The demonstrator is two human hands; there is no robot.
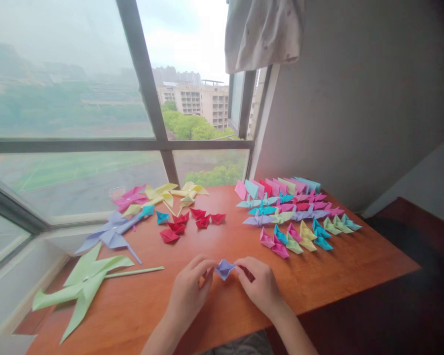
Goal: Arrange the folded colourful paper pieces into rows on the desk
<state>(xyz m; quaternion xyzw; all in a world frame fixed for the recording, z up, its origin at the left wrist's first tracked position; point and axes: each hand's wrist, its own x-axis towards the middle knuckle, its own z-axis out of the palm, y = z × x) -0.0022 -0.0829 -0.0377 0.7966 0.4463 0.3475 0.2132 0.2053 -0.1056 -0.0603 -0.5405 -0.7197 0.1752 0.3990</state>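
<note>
A small lavender folded paper boat [225, 269] is held near the front of the wooden table, one tip in each hand. My left hand [194, 286] pinches its left tip between thumb and fingers. On the other side, my right hand [258, 283] pinches the right tip. Beyond the hands stands a cluster of red paper boats [176, 228]. To the right are several small boats in mixed colours, among them a pink boat [266, 238] and a yellow boat [308, 245].
Paper pinwheels lie at the left, including a green pinwheel [85, 281] and a lavender pinwheel [114, 231]. Rows of folded paper cranes [281, 215] occupy the back right. A window [163, 144] borders the wooden table [340, 276], whose right edge slopes toward me.
</note>
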